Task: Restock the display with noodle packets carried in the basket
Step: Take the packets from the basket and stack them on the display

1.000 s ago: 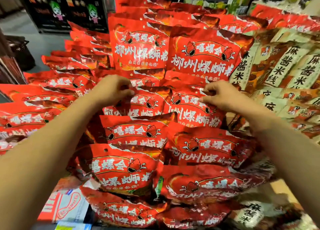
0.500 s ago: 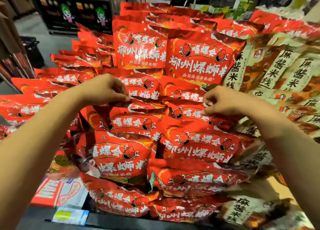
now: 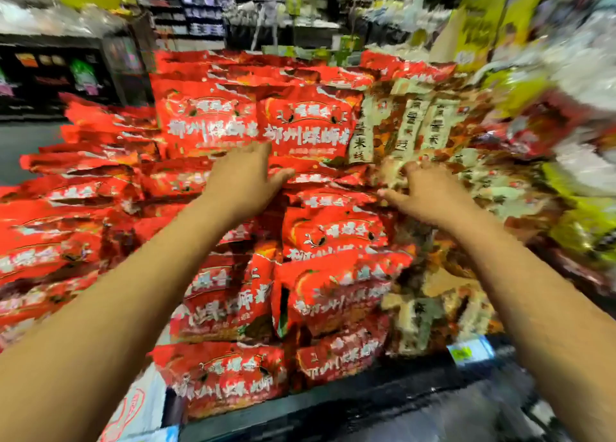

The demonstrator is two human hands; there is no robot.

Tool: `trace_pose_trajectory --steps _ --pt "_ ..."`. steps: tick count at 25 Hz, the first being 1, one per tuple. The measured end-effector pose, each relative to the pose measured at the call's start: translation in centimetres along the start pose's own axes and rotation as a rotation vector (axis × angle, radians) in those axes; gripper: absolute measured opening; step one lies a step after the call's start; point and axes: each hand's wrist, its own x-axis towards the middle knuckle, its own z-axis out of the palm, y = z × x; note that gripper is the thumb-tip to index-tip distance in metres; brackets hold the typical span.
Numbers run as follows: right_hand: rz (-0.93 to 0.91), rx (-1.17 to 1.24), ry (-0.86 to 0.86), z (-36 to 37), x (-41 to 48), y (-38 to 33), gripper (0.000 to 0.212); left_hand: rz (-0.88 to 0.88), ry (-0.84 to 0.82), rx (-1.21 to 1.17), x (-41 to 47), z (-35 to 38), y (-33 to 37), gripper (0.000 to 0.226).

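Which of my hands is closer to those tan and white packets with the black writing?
Right. Your right hand has its fingertips at the lower edge of the tan and white packets; your left hand lies on the red packets beside them.

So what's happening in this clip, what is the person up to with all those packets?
A person is reaching both bare hands into a sloped display stacked with red noodle packets. The left hand lies flat and open on the red packets in the upper middle of the pile. The right hand is at the seam where the red ones meet the brown-and-cream packets; the frame is too blurred to tell whether it grips anything. No basket is in view.
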Motion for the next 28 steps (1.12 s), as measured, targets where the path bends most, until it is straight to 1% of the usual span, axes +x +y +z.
trace_pose_trajectory --steps 3,7,10,13,18,22,25,28 --pt "0.216 -0.014 -0.009 -1.2 -6.6 2.9 0.075 0.078 -0.092 0.013 -0.3 1.4 6.7 0.06" --pt "0.511 0.006 -0.046 -0.4 -18.4 9.0 0.074 0.339 -0.193 -0.07 -3.5 4.8 17.3 0.064" --pt "0.73 0.064 -0.164 1.1 -26.8 13.9 0.076 0.492 -0.315 -0.048 -7.2 7.4 24.0 0.061" --pt "0.878 0.138 -0.25 2.3 -34.2 17.9 0.079 0.605 -0.404 -0.055 -10.6 10.1 29.9 0.061" --pt "1.083 0.215 -0.273 4.8 -44.6 25.3 0.086 0.681 -0.576 -0.002 -14.8 15.7 40.1 0.081" --pt "1.199 0.232 -0.29 5.4 -51.3 31.8 0.077 0.7 -0.725 0.099 -17.5 20.1 49.6 0.091" --pt "1.25 0.239 -0.33 6.0 -55.9 37.0 0.075 0.686 -0.776 0.151 -19.4 23.4 55.6 0.098" --pt "1.295 0.256 -0.387 6.6 -59.0 41.0 0.073 0.672 -0.796 0.17 -20.6 26.2 59.0 0.096"
